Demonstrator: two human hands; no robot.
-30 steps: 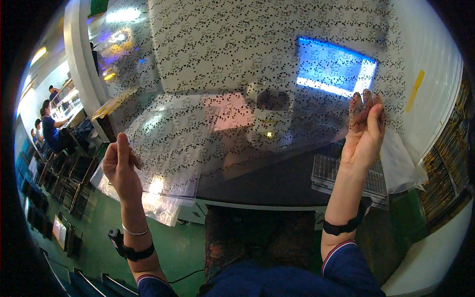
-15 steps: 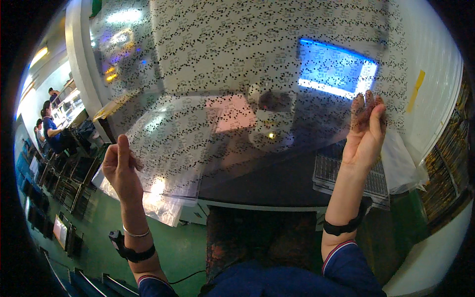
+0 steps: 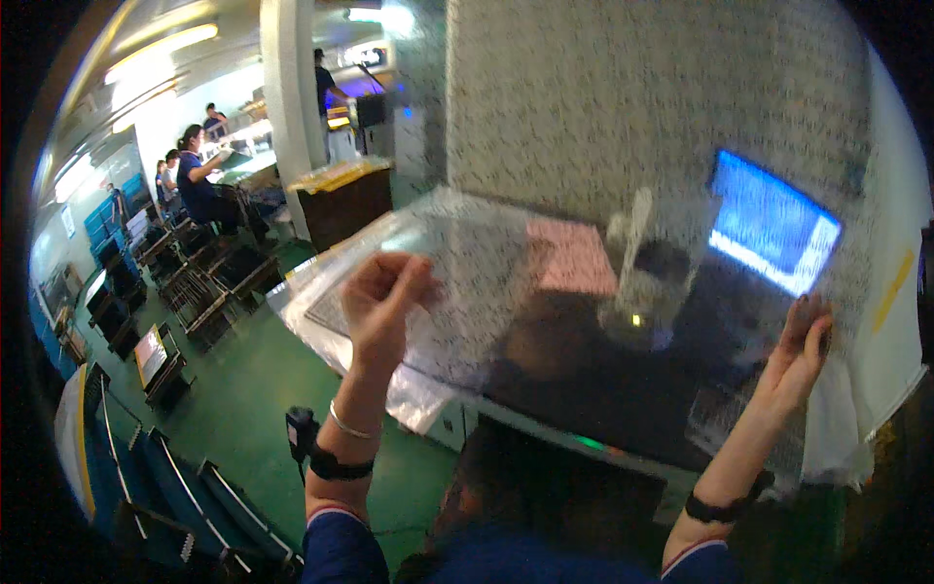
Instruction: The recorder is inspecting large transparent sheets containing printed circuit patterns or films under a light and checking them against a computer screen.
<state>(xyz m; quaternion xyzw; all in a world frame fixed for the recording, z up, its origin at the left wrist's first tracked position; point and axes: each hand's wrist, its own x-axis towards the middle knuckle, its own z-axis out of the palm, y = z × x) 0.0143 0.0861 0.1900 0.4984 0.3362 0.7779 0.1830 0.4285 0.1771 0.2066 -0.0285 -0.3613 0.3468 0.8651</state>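
A large see-through film [image 3: 623, 107], printed all over with small dark marks, is held up before me and blurred by motion. My left hand [image 3: 379, 307] pinches its left edge between thumb and fingers. At the right edge, my right hand [image 3: 798, 355] grips the film, its fingers partly behind the sheet. Through the film show a pink sheet [image 3: 572, 258], a whitish device [image 3: 637, 316] with a small yellow light, and a lit blue screen [image 3: 773, 224]. Clear plastic sheeting [image 3: 418, 401] lies over the desk's left end, below my left hand.
The dark desk [image 3: 574, 389] spans the space under the film. A white plastic bag [image 3: 834, 428] hangs beside my right forearm. Racks [image 3: 209, 302] stand on the green floor at left, near a brown cabinet [image 3: 345, 209]. Several people [image 3: 204, 185] are farther off.
The view has swung left, so the room at left shows more and the desk sits farther right. Both hands keep hold of the film, which looks more blurred now.
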